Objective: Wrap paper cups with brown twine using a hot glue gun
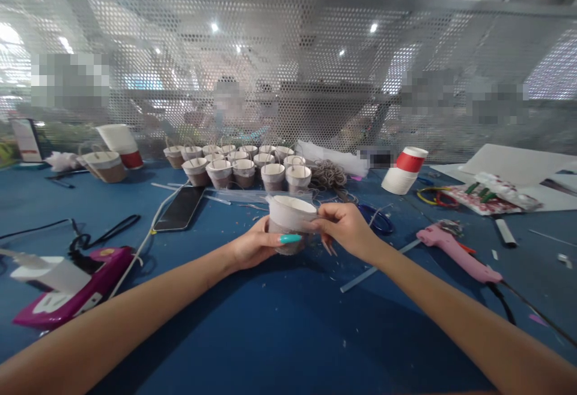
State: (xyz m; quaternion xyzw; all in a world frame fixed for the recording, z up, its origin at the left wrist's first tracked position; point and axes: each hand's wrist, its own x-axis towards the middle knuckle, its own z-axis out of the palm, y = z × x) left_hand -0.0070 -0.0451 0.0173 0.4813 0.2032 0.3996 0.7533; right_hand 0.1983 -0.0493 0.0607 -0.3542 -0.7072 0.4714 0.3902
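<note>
Head view, from the far left: a crumpled white bundle (63,161) lies near a handled cup (108,169), with a red-banded stack of white cups (118,138) leaning behind it. Nearer the person, a magenta power strip (115,267) carries a white charger (63,275), and a pale cable (158,219) runs up past the black phone (179,210). Beyond that, small two-tone cups (243,169) with handles crowd together, closing off the space straight ahead. Mid-table, the left hand (253,244) cradles a white-and-brown cup (293,214) just above the blue surface, its thumb laid across the front and covering part of the wall; its other fingers are mostly hidden, so I can't tell how they sit. The right hand (345,229) pinches the cup's right side between thumb and forefinger, lower fingers hanging loose. Behind the cup lies tangled twine (331,175); a blue coil (381,219) sits just past the right hand, and a translucent stick (360,279) passes beneath that forearm. Farther right stand another tilted cup stack (401,180), a pink glue gun (460,254) and a red-and-white patterned item (491,195) by some white sheets (518,163).
</note>
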